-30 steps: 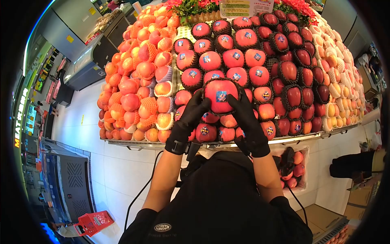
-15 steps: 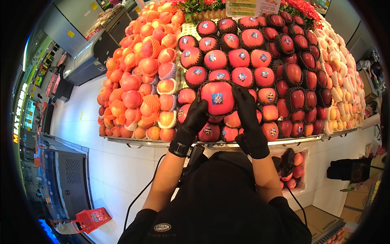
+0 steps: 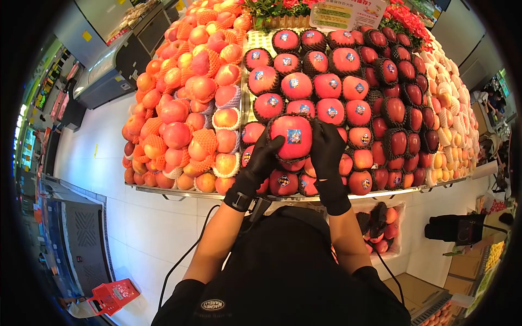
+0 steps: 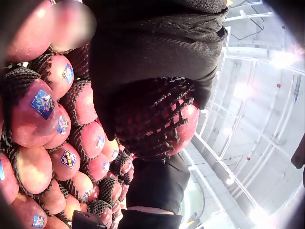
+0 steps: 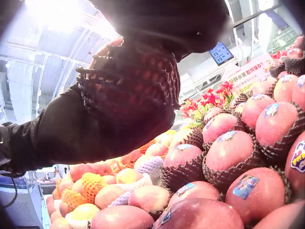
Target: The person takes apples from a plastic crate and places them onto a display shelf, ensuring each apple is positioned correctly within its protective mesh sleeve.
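A large red apple (image 3: 292, 138) with a blue sticker faces up in the head view, held above the front of the apple display. A black foam net (image 5: 131, 83) wraps its sides. My left hand (image 3: 263, 158), in a black glove, grips it from the left with the thumb against its face. On its right side my right hand (image 3: 328, 151), gloved alike, holds it with bent fingers. The left wrist view shows the netted apple (image 4: 183, 126) between both dark gloves, which hide much of it.
Rows of stickered apples (image 3: 328, 86) in black nets lie below and beyond my hands. Orange-netted fruit (image 3: 176, 108) is piled left, white-netted fruit (image 3: 448, 108) right. A metal ledge (image 3: 163, 190) edges the display; a crate of apples (image 3: 399, 239) stands below it. Red flowers and a sign (image 3: 348, 13) stand behind.
Both thumbs were on the apple's face; the right thumb has moved off to its side. The right fingers straightened along the apple, then bent again. The head view has shifted slightly.
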Action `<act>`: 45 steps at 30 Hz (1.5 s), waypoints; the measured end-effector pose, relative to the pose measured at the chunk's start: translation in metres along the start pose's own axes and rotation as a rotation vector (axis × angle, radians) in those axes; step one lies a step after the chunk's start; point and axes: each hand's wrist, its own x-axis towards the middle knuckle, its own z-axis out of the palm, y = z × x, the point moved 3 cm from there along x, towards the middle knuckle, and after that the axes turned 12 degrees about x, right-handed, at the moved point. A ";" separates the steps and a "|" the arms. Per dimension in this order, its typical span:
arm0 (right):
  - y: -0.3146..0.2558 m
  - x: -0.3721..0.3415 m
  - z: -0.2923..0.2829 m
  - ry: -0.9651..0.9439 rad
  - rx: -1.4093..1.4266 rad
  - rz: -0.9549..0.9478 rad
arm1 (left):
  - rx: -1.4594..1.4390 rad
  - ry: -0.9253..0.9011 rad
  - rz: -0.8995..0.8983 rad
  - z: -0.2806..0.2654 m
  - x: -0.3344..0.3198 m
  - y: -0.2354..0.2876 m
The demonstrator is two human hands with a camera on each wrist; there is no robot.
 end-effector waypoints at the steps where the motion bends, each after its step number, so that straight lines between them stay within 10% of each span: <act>1: -0.004 0.000 0.002 -0.006 0.010 -0.034 | -0.048 0.004 -0.019 -0.002 -0.001 -0.001; 6: -0.014 0.005 0.014 -0.086 0.212 -0.008 | -0.227 -0.026 -0.082 -0.011 -0.006 0.000; 9: -0.007 0.015 0.004 -0.345 0.639 0.452 | -0.277 -0.073 -0.022 -0.016 -0.007 0.009; 16: -0.015 0.024 -0.004 -0.565 0.482 0.439 | -0.264 -0.098 -0.029 -0.034 -0.004 0.009; 27: -0.072 0.016 0.032 -0.916 0.111 -0.077 | -0.132 0.032 0.019 -0.045 -0.018 0.015; 36: -0.078 0.012 0.058 -0.679 0.127 -0.045 | 0.564 0.040 0.275 -0.067 -0.019 0.021; 38: -0.077 0.009 0.061 -0.665 0.164 -0.034 | -0.109 -0.090 0.039 -0.071 -0.017 0.022; 40: -0.075 0.007 0.065 -0.643 0.153 -0.045 | -0.065 -0.101 0.044 -0.073 -0.015 0.022; 42: -0.075 0.003 0.072 -0.616 0.097 -0.078 | 0.694 0.018 0.298 -0.078 -0.013 0.013; 45: -0.075 0.000 0.076 -0.691 0.206 0.007 | -0.142 -0.038 0.034 -0.080 -0.003 0.013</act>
